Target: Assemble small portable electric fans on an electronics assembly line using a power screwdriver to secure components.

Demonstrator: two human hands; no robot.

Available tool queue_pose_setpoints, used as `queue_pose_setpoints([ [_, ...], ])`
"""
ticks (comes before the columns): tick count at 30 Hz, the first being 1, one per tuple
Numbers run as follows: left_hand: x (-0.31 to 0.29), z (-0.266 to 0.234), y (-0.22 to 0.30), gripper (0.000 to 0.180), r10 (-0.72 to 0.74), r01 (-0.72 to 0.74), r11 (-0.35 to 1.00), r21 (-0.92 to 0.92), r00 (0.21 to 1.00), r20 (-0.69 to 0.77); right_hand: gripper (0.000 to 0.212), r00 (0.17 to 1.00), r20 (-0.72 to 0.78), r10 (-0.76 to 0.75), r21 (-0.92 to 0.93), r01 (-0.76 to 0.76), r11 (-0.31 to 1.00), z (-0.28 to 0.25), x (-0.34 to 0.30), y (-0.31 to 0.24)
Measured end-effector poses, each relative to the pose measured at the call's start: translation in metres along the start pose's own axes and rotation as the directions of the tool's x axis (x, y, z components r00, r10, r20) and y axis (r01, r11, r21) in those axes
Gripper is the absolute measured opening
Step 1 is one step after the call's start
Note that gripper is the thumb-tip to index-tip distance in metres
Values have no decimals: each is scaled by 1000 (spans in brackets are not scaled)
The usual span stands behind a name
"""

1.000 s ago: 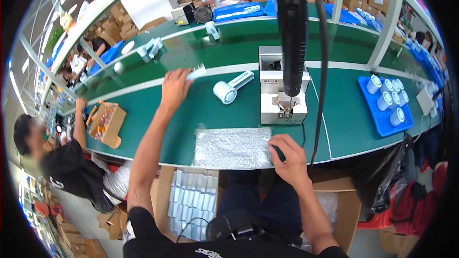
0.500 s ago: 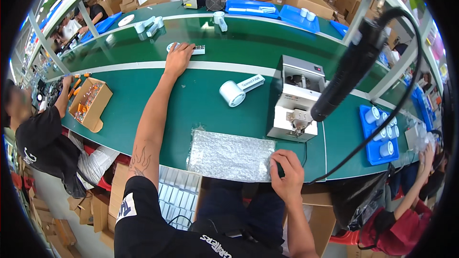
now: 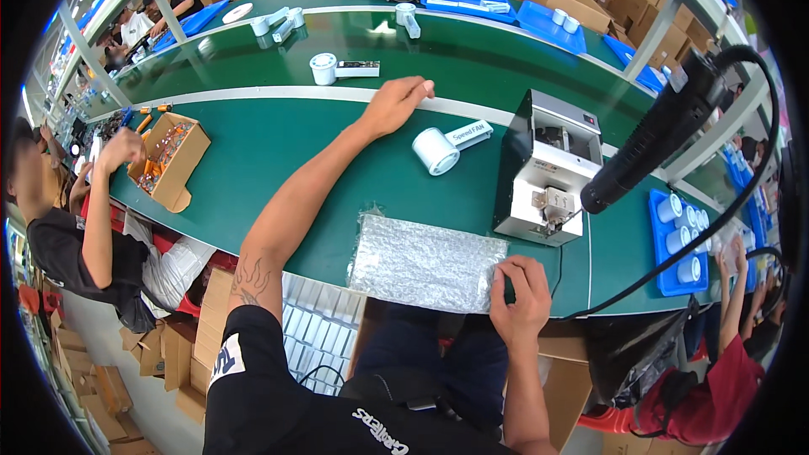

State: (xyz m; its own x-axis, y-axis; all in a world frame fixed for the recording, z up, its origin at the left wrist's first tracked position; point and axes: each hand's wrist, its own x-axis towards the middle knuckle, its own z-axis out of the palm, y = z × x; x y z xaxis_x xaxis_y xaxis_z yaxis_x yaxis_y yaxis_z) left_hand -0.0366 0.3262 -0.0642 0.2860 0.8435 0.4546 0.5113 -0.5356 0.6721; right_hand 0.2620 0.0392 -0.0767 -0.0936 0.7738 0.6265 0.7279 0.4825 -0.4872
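My left hand (image 3: 398,108) is over the pale belt border, reaching right above the bench. Its fingers are loosely bent, with nothing visible in them. Just to its right and nearer me lies a light-blue handheld fan (image 3: 436,152), its handle pointing right. Beyond the hand, on the green belt, sits another fan (image 3: 324,69) whose handle is open, showing parts inside. My right hand (image 3: 520,297) is closed, fingers curled, at the right edge of a bubble-wrap sheet (image 3: 428,263) on the bench's near edge. Whatever those fingers hold, if anything, is hidden.
Right of the fan stands a grey-white bench machine (image 3: 548,173); a black cylindrical tool (image 3: 649,139) with a cable hangs before it. A blue tray (image 3: 674,280) holds white cups. At left are a carton of small parts (image 3: 179,168) and a co-worker's hand (image 3: 125,150). Handles fill a box (image 3: 320,329).
My left hand has let go of the fan with the open handle on the belt and moved right and nearer. My right hand stays by the bubble wrap. The view has shifted slightly.
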Motion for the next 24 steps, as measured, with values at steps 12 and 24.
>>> queue_pose_setpoints([
  [12, -47, 17, 79, 75, -36, 40, 999, -14, 975, 218, 15, 1000, 15, -6, 8, 6, 1000, -3, -2, 4],
  [24, -76, 11, 82, 67, -66, 44, 978, 202, 992, 104, 23, 965, -214, 150, 396, -55, 917, -22, -2, 3],
])
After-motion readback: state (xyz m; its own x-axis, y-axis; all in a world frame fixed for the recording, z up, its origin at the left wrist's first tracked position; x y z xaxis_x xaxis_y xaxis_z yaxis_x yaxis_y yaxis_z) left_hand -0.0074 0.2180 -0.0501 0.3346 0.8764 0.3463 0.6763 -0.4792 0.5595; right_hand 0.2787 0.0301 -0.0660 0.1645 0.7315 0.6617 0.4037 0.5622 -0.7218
